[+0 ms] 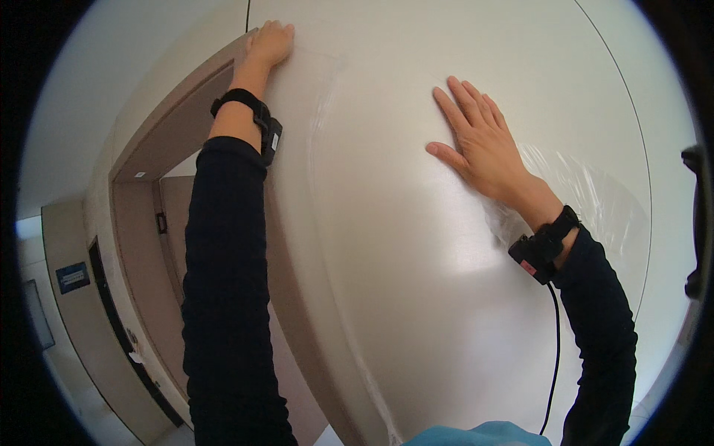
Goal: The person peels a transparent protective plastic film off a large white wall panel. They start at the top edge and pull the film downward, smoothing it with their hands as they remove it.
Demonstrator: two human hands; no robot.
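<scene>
A smooth off-white wall panel (385, 223) fills the middle of the view. My right hand (485, 134) lies flat against it, fingers spread, with nothing in its grasp. Clear plastic film (591, 189) shows wrinkled around and behind my right wrist. A thin creased line of film (318, 120) also runs down the panel's left part to the bottom. High up, my left hand (271, 43) is at the top corner of a brown door frame (184, 83), touching the panel's edge there. Its fingers are bent, and whether they pinch anything is hidden.
Left of the panel is a doorway with a brown door (177, 223). Farther left, a dark blue sign (72, 277) bearing writing hangs on a wall. A black cable (554, 357) drops from the device (535, 256) on my right wrist. A dark object (694, 223) borders the right rim.
</scene>
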